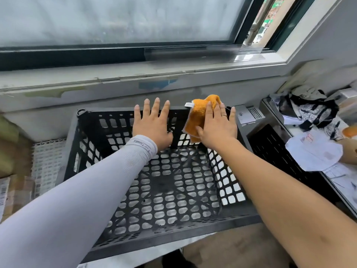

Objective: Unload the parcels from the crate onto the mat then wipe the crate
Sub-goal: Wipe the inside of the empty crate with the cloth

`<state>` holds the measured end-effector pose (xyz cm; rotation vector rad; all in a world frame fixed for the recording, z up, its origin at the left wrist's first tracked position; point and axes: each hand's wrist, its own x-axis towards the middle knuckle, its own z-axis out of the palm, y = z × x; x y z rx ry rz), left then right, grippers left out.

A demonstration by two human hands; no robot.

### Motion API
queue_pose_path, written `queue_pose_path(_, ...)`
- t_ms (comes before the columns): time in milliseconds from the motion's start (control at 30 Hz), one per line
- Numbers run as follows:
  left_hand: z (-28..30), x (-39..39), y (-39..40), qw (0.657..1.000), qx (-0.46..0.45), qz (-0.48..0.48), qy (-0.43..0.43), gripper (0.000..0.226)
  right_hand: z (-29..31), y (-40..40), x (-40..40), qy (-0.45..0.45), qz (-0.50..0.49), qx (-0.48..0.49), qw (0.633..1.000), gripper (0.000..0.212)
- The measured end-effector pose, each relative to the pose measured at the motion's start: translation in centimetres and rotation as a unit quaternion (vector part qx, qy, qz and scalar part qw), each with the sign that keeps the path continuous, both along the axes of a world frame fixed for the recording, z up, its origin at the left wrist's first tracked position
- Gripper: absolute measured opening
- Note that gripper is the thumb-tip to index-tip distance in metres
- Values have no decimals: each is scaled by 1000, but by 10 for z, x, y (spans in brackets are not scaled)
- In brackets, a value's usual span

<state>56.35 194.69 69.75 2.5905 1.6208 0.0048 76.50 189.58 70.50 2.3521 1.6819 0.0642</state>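
Crate stood emptied, so unloading judged done and wiping underway: right hand, fingers flat, pressed orange cloth against far wall, left hand flat beside it, holding nothing.

Setting. A wide sliding window with frosted, streaked glass and a dark frame fills the far wall. Below the window runs a pale sill with peeling paint and a blue patch. Through the open gap at the window's right end, daylight and blurred outdoor shapes show. Right of the window stands a grey wall; beneath it, a desk carries crumpled papers.
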Motion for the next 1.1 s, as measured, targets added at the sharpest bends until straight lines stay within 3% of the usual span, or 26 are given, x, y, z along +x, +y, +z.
queue_pose_path(233,-9,6,-3,999,27,19,3,107,-4,3,-7,42,-5,19,999,97)
queue_pose_path(433,-15,7,-5,998,50,31,-14,96,-7,10,-47,97,105,50,988,90)
queue_pose_path(567,-15,7,-5,998,52,29,-19,99,-10,9,-41,61,128,50,989,89)
queue_pose_path(900,-22,2,-6,997,67,17,-36,103,6,5,7,-26,-92,22,995,81)
queue_pose_path(1100,-26,4,-6,996,67,14,-48,104,15,-9,10,5,-197,70,978,87)
